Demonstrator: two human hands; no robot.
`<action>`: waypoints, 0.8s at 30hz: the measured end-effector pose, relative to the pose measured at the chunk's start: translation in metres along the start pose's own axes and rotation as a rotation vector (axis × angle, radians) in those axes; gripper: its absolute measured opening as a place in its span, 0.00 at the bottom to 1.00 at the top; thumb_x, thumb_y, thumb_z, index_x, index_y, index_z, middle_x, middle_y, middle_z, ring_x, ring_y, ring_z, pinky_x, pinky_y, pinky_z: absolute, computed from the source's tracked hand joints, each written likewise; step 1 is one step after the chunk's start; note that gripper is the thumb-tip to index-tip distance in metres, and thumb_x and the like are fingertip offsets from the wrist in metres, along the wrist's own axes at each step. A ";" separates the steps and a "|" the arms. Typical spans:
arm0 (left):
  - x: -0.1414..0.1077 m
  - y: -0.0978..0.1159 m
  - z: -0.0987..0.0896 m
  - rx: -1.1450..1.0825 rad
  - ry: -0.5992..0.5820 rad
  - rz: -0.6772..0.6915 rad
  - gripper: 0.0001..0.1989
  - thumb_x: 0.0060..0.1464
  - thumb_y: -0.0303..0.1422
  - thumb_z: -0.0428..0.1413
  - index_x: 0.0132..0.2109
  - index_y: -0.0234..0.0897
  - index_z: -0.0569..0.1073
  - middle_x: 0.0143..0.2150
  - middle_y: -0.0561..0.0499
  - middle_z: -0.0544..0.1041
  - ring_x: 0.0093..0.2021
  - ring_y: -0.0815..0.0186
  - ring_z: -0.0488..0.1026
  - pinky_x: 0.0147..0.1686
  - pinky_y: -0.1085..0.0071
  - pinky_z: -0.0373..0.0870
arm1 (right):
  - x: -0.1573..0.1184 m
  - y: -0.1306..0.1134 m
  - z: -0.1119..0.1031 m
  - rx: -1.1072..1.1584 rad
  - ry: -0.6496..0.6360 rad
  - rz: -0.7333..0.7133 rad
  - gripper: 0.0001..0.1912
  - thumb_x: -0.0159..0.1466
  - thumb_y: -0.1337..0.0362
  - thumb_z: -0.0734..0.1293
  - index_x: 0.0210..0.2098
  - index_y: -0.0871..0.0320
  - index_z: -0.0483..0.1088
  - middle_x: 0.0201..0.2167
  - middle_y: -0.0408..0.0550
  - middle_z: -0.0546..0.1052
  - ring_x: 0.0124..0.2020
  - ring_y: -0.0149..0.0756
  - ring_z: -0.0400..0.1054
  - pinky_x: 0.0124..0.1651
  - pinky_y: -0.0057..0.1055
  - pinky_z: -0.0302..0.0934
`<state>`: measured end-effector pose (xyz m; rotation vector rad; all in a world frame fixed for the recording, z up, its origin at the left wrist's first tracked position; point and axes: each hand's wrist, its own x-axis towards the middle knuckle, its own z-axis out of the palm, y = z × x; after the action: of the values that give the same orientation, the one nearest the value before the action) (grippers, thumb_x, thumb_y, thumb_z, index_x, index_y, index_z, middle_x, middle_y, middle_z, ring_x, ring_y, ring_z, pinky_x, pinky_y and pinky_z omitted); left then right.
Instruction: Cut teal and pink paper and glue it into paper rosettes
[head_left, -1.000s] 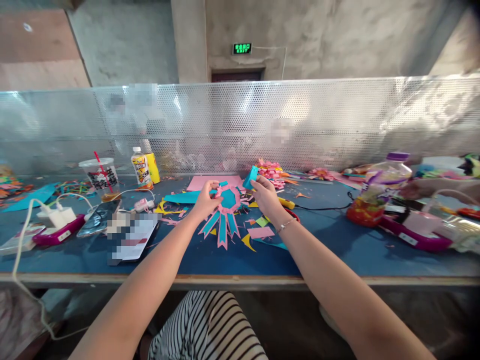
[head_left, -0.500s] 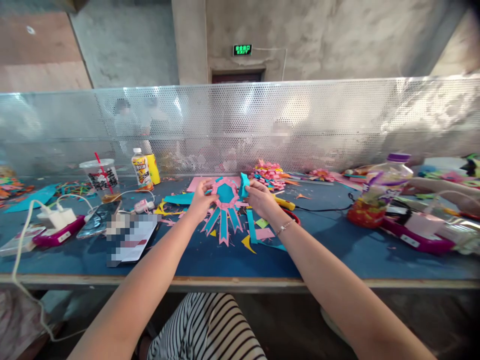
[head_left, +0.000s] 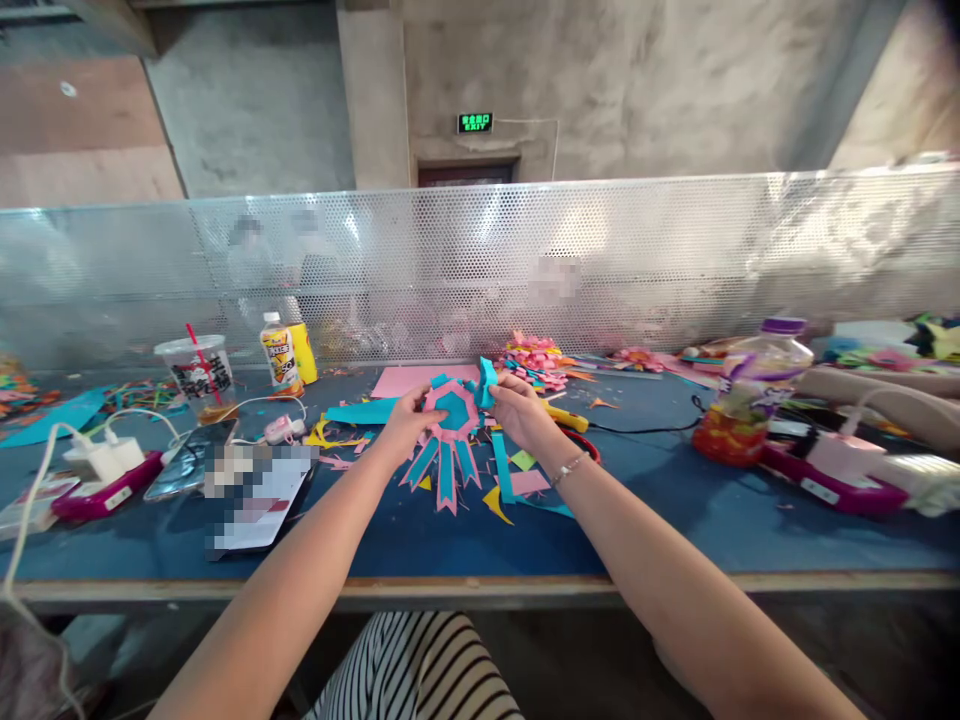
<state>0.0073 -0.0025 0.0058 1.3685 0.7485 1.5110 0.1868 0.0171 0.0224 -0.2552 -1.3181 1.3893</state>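
Note:
My left hand [head_left: 411, 418] is closed on the left edge of a pink and blue paper rosette [head_left: 453, 408], its thumb over the blue centre. The rosette has a folded pink ring and three ribbon tails pointing toward me. A short blue strip sticks up at the ring's upper left. Between the fingertips of my right hand [head_left: 519, 402] is a folded blue paper strip [head_left: 487, 384], held close to the ring's right side; whether it touches the ring I cannot tell. Below my right hand lie blue strips [head_left: 504, 470] and a yellow scrap [head_left: 496, 504].
Behind my hands are a pink sheet [head_left: 405, 381] and a heap of pink paper pieces [head_left: 534, 360]. A yellow-handled tool [head_left: 568, 416] with a black cord lies at right. Bottles [head_left: 750, 400], a cup [head_left: 199, 375], a phone [head_left: 262, 500] and power strips [head_left: 112, 490] flank the work area. Another person's arm [head_left: 885, 395] reaches in at right.
My left thumb has come over the rosette's blue centre. A blue strip now shows at the ring's upper left. The whole view has tilted up slightly; my right hand still holds the blue strip.

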 end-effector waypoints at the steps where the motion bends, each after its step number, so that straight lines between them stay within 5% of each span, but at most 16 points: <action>1: -0.001 0.002 0.001 -0.033 -0.011 -0.018 0.22 0.32 0.24 0.60 0.41 0.36 0.70 0.32 0.54 0.72 0.28 0.73 0.68 0.29 0.75 0.63 | 0.000 0.000 0.001 -0.003 -0.008 0.007 0.05 0.49 0.65 0.70 0.25 0.56 0.69 0.22 0.39 0.71 0.24 0.26 0.64 0.30 0.25 0.59; 6: -0.004 0.008 0.004 -0.114 -0.012 -0.031 0.24 0.31 0.22 0.60 0.41 0.37 0.70 0.31 0.55 0.71 0.25 0.75 0.66 0.25 0.78 0.62 | -0.003 -0.007 0.005 -0.008 -0.023 -0.026 0.04 0.50 0.65 0.69 0.24 0.56 0.69 0.22 0.38 0.70 0.24 0.25 0.64 0.30 0.24 0.59; 13: 0.002 0.011 -0.004 -0.241 0.190 0.095 0.25 0.34 0.23 0.60 0.43 0.42 0.67 0.27 0.57 0.67 0.23 0.76 0.65 0.21 0.79 0.61 | 0.000 -0.006 0.006 0.007 0.084 -0.076 0.07 0.49 0.64 0.70 0.23 0.54 0.65 0.25 0.39 0.71 0.37 0.33 0.68 0.37 0.29 0.61; 19: 0.002 0.007 -0.003 -0.229 0.222 0.143 0.32 0.35 0.21 0.58 0.49 0.47 0.62 0.33 0.56 0.68 0.24 0.76 0.66 0.22 0.78 0.63 | -0.006 0.003 0.012 -0.102 0.038 0.089 0.08 0.48 0.62 0.72 0.25 0.55 0.68 0.20 0.37 0.69 0.22 0.25 0.64 0.29 0.26 0.60; 24: -0.001 0.009 0.005 -0.205 0.184 0.090 0.30 0.32 0.19 0.58 0.46 0.43 0.63 0.32 0.55 0.70 0.26 0.73 0.68 0.26 0.75 0.65 | -0.003 0.010 0.013 -0.167 0.017 0.080 0.09 0.46 0.62 0.72 0.25 0.57 0.70 0.21 0.39 0.71 0.23 0.25 0.64 0.29 0.25 0.59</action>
<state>0.0103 -0.0073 0.0142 1.1346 0.6310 1.7507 0.1719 0.0107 0.0176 -0.4359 -1.4253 1.3418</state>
